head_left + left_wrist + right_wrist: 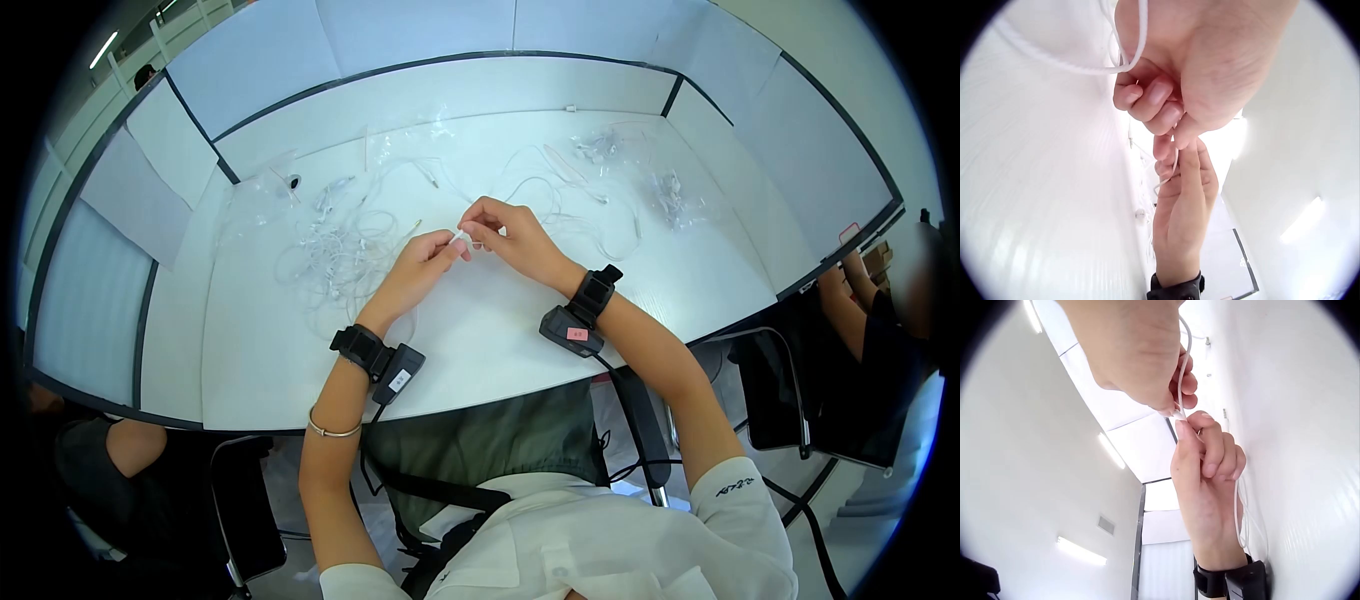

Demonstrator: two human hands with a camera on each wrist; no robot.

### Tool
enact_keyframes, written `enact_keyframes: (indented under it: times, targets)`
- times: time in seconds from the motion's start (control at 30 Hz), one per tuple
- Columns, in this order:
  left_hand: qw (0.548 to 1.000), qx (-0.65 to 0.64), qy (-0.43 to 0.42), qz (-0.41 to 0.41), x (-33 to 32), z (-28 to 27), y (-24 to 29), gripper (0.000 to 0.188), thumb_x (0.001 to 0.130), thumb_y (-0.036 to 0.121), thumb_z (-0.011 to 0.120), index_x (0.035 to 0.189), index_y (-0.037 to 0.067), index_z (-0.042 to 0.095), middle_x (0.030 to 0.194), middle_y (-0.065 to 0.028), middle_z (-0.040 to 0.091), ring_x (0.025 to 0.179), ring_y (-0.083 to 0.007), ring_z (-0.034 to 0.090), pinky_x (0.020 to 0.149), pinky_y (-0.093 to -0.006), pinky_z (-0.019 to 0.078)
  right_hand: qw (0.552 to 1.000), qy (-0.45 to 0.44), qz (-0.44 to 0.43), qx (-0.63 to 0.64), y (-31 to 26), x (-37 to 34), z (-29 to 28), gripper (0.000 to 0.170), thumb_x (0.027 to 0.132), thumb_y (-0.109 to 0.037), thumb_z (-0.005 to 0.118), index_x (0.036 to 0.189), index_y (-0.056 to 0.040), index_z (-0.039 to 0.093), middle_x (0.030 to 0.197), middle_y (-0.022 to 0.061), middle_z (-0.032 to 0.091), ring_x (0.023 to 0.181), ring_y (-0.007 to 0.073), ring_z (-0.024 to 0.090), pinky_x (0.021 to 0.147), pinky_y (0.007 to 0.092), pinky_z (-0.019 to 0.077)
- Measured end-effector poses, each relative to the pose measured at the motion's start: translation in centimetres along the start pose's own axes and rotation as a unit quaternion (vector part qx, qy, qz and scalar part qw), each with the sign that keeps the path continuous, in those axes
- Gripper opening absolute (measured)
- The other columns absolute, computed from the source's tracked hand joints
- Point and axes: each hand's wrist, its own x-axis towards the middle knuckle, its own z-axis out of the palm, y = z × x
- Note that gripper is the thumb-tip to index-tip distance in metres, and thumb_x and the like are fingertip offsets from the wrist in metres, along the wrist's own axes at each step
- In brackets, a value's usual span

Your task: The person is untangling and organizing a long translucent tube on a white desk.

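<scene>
Both hands meet above the white table (500,330), fingertips close together. My left hand (415,268) pinches a small white piece (1179,415) on a thin white cable (1186,359) between thumb and curled fingers. Right beside it, my right hand (518,240) pinches the same cable with thumb and forefinger. In the right wrist view the cable runs up from the pinched piece past the right hand's fingers. A loop of white cord (1142,31) hangs by the left palm in the left wrist view. The exact kind of the small piece is hidden by the fingertips.
A tangle of white cables (345,250) lies left of the hands, and more loose cable (560,190) lies beyond them. Clear plastic bags (672,195) lie at the right. Low partition panels (420,95) enclose the table; other people sit at both sides.
</scene>
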Motion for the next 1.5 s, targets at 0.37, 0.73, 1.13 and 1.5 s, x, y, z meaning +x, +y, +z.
enact_keyframes:
  times: [0.37, 0.73, 1.13, 1.5]
  targets:
    - [0.999, -0.034, 0.006, 0.002, 0.1, 0.0, -0.1, 0.031, 0.095, 0.03, 0.047, 0.087, 0.004, 0.063, 0.063, 0.0049, 0.039, 0.058, -0.0053, 0.035, 0.054, -0.0212, 0.0297, 1.0, -0.002, -0.01, 0.024, -0.3, 0.1, 0.0, 0.011, 0.092, -0.009, 0.054, 0.092, 0.0015, 0.056, 0.075, 0.0065, 0.062, 0.066, 0.0112, 0.059, 0.062, 0.0248, 0.0472]
    - [0.997, -0.08, -0.003, -0.005, 0.2, -0.1, -0.5, 0.028, 0.095, 0.024, 0.044, 0.087, 0.003, 0.06, 0.064, 0.0049, 0.043, 0.055, -0.0039, 0.031, 0.051, -0.0204, 0.0285, 1.0, 0.002, -0.015, 0.022, -0.1, 0.1, -0.1, 0.012, 0.092, -0.011, 0.055, 0.092, 0.0012, 0.057, 0.076, 0.0044, 0.061, 0.065, 0.0097, 0.056, 0.061, 0.0236, 0.0458]
    - [0.999, -0.047, 0.009, 0.002, 0.2, -0.2, -0.6, 0.026, 0.095, 0.02, 0.043, 0.08, 0.004, 0.057, 0.059, 0.0058, 0.03, 0.055, -0.0055, 0.028, 0.051, -0.0223, 0.0252, 0.999, -0.03, -0.001, 0.013, 0.3, 0.0, 0.0, 0.012, 0.091, -0.013, 0.054, 0.097, -0.0022, 0.054, 0.072, 0.0046, 0.059, 0.067, 0.0101, 0.056, 0.06, 0.0248, 0.0438]
    - [0.997, -0.066, -0.021, -0.023, 0.1, -0.3, -0.8, 0.027, 0.096, 0.022, 0.043, 0.075, 0.006, 0.052, 0.058, 0.0069, 0.029, 0.053, -0.005, 0.025, 0.049, -0.0226, 0.0215, 0.994, -0.052, -0.047, -0.08, -0.1, 0.0, -0.5, 0.016, 0.082, -0.01, 0.063, 0.094, -0.0037, 0.055, 0.07, 0.0064, 0.056, 0.066, 0.0158, 0.053, 0.061, 0.0284, 0.0439]
